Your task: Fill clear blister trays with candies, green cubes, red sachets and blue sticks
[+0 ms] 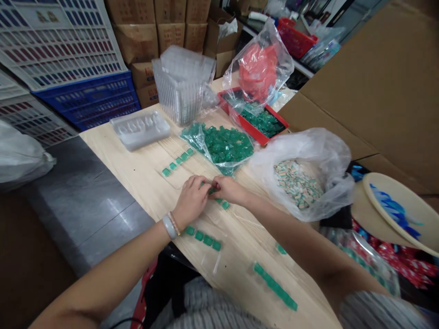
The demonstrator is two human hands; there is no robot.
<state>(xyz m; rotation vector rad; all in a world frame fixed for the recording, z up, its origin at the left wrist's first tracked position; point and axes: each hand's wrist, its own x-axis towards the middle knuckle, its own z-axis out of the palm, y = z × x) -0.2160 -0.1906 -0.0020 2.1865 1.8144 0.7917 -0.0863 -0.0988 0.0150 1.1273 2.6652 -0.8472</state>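
Where the fingers (221, 183) meet, small green squares (224, 205) look translucent.

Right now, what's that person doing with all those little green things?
A person's left hand and right hand are close together over some green pieces on a wooden table; I can't tell exactly what they hold. More lie in a far row beyond the hands and two rows nearer the person. A green heap lies beyond the hands, with an open white bag to its right.

2 hands (192, 198) (229, 189), 1 bag (227, 170) grn pcs (224, 142)
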